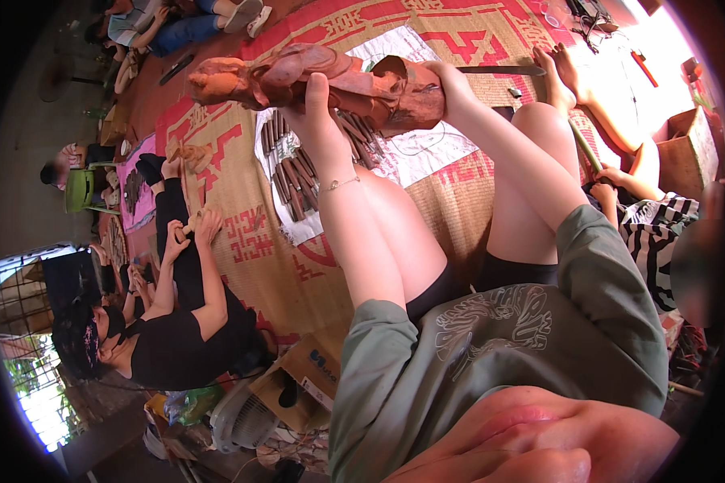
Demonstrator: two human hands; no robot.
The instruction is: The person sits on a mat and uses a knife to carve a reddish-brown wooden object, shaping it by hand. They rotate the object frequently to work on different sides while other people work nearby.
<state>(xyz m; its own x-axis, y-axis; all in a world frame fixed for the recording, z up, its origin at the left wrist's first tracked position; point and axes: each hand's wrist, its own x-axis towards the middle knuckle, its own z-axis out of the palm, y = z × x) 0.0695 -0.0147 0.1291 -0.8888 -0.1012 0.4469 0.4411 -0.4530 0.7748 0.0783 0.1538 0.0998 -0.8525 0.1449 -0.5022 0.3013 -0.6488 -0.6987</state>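
A reddish-brown wood carving (pixel 298 76) with rounded, curling forms is held up crosswise in front of me, above the mat. My left hand (pixel 318 117) is closed round its middle from the near side, the thumb lying up over the wood. At the broader right end, my right hand (pixel 453 90) grips the base, its fingers mostly hidden behind the wood. Beneath the carving, several brown-handled tools (pixel 294 181) lie in rows on a white cloth (pixel 427 157). Part of that cloth is hidden by the carving and my left arm.
A red-patterned straw mat (pixel 217 181) covers the floor. At left, a person in black (pixel 189 338) handles a small pale wooden piece (pixel 192 225). A person in stripes (pixel 656 233) sits close on my right. Behind my left side are a cardboard box (pixel 306 374) and a fan (pixel 242 419).
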